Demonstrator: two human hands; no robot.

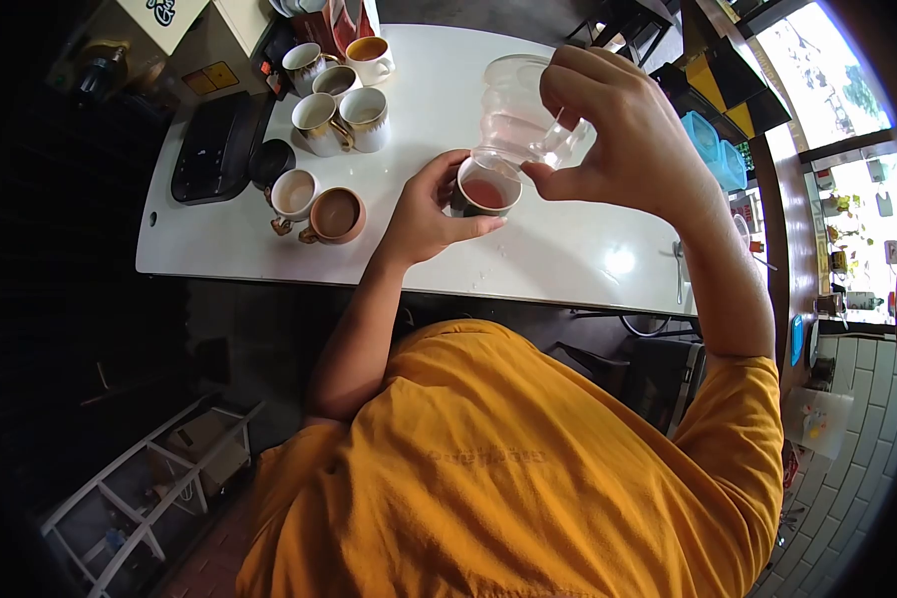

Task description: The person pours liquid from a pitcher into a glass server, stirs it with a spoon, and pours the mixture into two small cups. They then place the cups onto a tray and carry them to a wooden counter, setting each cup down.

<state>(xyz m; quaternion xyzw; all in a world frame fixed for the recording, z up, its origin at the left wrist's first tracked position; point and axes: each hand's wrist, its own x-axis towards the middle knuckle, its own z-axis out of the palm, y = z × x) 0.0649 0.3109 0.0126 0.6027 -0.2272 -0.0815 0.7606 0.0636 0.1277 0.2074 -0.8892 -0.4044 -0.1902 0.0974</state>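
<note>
Right hand (618,135) grips the clear ribbed plastic jug (516,118) tilted over the small brown-rimmed cup (488,189) on the white table (568,254); left hand (431,211) cups it; light, slippery, likely fragile, best held round the sides

The person wears a loose mustard-yellow T-shirt (508,468) with short sleeves that end above the elbows, leaving both forearms bare. Faint tone-on-tone lettering (485,456) runs across the cloth, too blurred to read, and soft folds crease the fabric around it. Neither the left hand (424,214) nor the right hand (623,135) carries a glove
</note>
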